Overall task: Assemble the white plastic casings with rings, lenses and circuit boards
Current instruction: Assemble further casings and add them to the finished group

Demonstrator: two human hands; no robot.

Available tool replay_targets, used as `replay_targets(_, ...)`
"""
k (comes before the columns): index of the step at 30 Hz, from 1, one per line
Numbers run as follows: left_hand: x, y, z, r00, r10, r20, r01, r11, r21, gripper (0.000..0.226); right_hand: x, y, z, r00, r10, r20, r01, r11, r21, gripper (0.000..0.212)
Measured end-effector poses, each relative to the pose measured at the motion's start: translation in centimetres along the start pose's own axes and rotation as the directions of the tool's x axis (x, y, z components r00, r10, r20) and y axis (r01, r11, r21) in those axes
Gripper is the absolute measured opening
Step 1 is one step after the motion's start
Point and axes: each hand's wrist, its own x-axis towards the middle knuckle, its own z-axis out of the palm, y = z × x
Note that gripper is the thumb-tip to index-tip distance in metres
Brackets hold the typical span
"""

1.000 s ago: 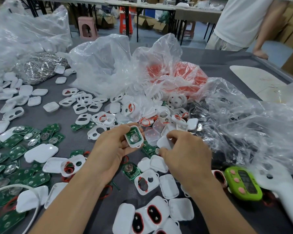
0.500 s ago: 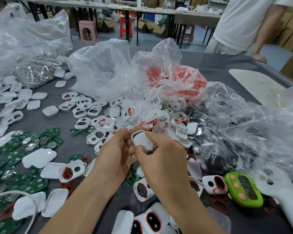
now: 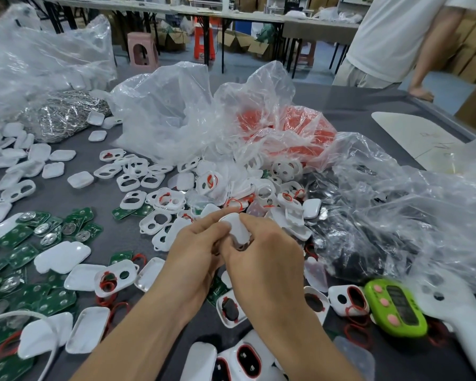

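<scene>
Gripping white casing [image 3: 238,229], red rings [image 3: 302,127] in bag [image 3: 270,86]

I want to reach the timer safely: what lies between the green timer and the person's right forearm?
Head view: two white casings with red rings lie between the green timer and the right forearm.

A smooth white plastic casing [image 3: 238,228] sits tilted, back outward, above scattered green circuit boards [image 3: 19,254].
</scene>
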Motion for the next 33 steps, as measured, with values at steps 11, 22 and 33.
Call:
replay_targets(11,0.1,0.0,-0.2,0.999,0.027,0.024,-0.027,1.000,-0.005,0.030,-0.1,-0.1,0.3,0.996,-0.054,-0.077,0.049,0.996,-0.070,0.024)
replay_targets(22,-0.1,-0.3,-0.4,0.995,0.094,0.016,-0.095,0.993,0.072,0.028,-0.3,0.6,0.7,0.975,-0.213,-0.063,0.209,0.976,-0.066,0.038)
replay_targets(33,0.5,0.0,-1.1,0.992,0.053,0.113,-0.043,0.995,-0.095,0.036,2.5,3.5,-1.7,0.886,0.144,0.441,-0.392,0.740,0.546,0.015)
